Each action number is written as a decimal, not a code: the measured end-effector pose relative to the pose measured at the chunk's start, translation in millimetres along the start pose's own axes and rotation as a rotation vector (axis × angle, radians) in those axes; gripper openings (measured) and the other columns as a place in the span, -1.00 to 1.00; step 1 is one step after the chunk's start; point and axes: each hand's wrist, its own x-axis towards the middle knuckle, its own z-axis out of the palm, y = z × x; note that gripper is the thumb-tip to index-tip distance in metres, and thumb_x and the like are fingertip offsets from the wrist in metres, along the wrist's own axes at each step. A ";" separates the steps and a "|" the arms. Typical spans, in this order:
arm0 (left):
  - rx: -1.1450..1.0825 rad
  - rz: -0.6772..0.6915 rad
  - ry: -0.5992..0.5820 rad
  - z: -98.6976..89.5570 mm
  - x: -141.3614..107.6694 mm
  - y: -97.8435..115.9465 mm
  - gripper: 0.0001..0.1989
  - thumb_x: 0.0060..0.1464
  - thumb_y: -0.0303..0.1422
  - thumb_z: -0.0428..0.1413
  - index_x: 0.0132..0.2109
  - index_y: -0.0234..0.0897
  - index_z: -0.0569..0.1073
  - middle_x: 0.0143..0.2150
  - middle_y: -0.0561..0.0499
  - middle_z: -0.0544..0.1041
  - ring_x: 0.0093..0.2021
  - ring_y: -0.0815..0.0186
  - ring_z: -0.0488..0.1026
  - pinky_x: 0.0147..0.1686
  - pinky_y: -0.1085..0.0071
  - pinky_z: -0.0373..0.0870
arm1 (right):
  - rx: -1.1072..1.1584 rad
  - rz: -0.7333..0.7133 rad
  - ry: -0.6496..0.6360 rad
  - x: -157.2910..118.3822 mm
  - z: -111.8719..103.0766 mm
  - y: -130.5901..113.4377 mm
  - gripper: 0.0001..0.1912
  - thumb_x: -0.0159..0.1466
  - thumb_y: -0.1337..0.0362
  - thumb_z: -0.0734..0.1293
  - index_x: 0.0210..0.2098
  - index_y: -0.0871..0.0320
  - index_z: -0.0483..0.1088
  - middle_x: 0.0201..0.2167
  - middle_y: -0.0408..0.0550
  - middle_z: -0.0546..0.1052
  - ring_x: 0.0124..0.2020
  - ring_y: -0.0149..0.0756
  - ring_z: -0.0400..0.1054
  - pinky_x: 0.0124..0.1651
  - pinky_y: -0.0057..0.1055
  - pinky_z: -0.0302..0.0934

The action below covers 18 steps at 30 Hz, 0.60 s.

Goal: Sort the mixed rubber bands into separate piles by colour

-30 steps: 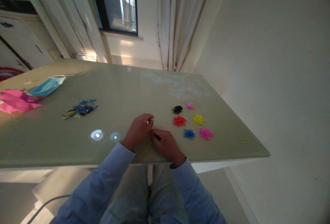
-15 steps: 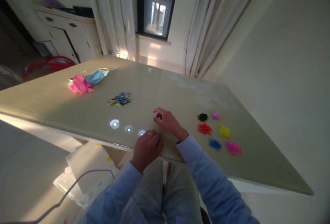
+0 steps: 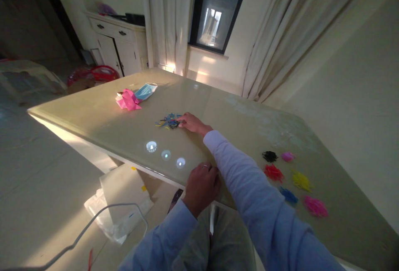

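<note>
My right hand (image 3: pixel 192 122) reaches out over the table, its fingers stretched to the right side of a mixed pile of small thin strips (image 3: pixel 168 121) in blue, black, yellow and some red. The fingertips meet the pile's edge; whether a strip is between them is too small to make out. My left hand (image 3: pixel 202 186), with a ring on one finger, rests curled closed at the table's near edge, and its palm side is hidden. Right of my right sleeve lie sorted heaps: black (image 3: pixel 269 156), red (image 3: pixel 274 173), blue (image 3: pixel 289 195), yellow (image 3: pixel 301 180), bright pink (image 3: pixel 315 206) and lighter pink (image 3: pixel 287 156).
A pink crumpled piece (image 3: pixel 129 99) and a blue face mask (image 3: pixel 146 91) lie at the table's far left. Lamp reflections show on the glossy tabletop (image 3: pixel 124 134). Below the near edge are a white plastic bag (image 3: pixel 116 229) and a grey cable (image 3: pixel 93 217).
My right hand has moved forward and left to the mixed pile. My left hand stays curled at the table edge. The view has swung left, shifting things rightward.
</note>
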 end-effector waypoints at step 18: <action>-0.009 -0.012 0.021 3.9 -0.8 -0.4 -0.88 0.18 -0.38 0.04 -0.22 -0.25 0.47 -0.24 -0.10 0.48 -0.16 0.15 0.42 -0.23 0.28 0.34 | -0.002 -0.060 0.136 -9.4 6.1 -8.9 -0.75 0.42 0.31 0.22 -0.15 0.18 0.55 -0.18 -0.01 0.47 -0.19 -0.30 0.32 -0.11 -0.45 0.10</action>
